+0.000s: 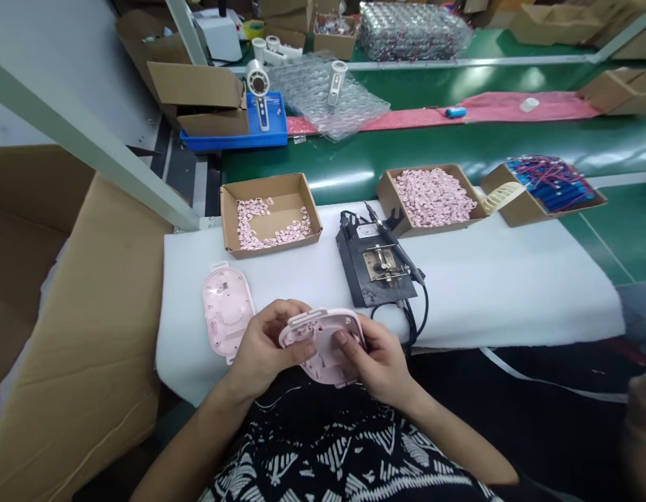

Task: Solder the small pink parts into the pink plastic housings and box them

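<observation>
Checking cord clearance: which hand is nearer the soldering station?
Right. The right hand is just in front of the soldering station; the left hand is farther off, in front of it and to its left.

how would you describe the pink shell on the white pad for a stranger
On the white pad, find the cardboard tray of small pink pieces. Just below it, by the left hand, an oval pink plastic shell lies flat, inner side up. Unlike the pink shell held in both hands, it rests on the pad.
</observation>
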`<act>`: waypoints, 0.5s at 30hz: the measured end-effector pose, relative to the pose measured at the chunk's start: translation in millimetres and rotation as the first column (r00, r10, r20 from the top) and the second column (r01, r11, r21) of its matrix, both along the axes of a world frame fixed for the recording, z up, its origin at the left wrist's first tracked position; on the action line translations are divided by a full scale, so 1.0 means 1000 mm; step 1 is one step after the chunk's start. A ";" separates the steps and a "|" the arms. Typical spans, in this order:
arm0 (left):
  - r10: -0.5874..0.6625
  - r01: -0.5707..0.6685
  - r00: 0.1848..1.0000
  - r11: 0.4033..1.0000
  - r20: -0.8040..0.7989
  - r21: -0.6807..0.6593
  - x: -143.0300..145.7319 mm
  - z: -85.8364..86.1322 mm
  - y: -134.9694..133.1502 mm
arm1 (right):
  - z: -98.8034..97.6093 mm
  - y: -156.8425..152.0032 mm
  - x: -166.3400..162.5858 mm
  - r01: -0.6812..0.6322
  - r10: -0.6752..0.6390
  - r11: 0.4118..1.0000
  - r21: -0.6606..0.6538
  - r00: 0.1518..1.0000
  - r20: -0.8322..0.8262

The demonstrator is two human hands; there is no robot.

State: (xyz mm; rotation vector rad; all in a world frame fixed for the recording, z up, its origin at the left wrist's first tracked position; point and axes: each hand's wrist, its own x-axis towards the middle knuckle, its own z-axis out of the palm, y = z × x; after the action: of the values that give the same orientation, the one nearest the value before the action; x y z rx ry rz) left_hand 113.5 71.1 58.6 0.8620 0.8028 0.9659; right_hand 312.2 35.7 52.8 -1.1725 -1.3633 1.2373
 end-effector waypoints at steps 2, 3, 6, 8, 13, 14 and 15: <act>-0.013 0.013 1.000 1.000 0.020 0.006 -0.001 0.002 0.001 | 0.000 -0.001 0.000 -0.005 0.005 1.000 -0.005 1.000 -0.012; -0.015 0.015 1.000 1.000 0.026 0.006 -0.001 0.002 0.001 | 0.000 -0.001 -0.001 -0.002 0.002 1.000 -0.008 1.000 -0.021; -0.015 0.014 0.999 1.000 0.034 0.008 0.000 0.002 0.000 | -0.001 -0.002 -0.002 0.001 -0.001 1.000 0.000 1.000 -0.029; -0.021 0.020 0.999 1.000 0.039 0.014 0.000 0.000 -0.001 | -0.001 -0.002 -0.002 -0.011 0.011 1.000 0.016 1.000 -0.012; -0.031 0.030 0.999 0.999 0.025 0.036 -0.002 -0.003 0.000 | 0.001 -0.001 -0.001 -0.040 0.040 0.999 0.032 0.999 0.005; -0.030 0.029 0.999 0.999 0.016 0.040 -0.002 -0.003 0.000 | 0.001 -0.001 0.000 -0.036 0.036 0.999 0.030 0.999 0.001; -0.029 0.029 1.000 0.999 0.005 0.043 -0.002 -0.003 0.000 | 0.001 -0.001 0.000 -0.032 0.032 0.999 0.029 0.999 -0.002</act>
State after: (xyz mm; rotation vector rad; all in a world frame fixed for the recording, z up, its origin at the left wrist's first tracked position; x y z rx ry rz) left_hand 111.9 71.2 56.0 0.9054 0.7656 0.9625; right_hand 312.3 35.1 54.0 -1.1328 -1.3990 1.2369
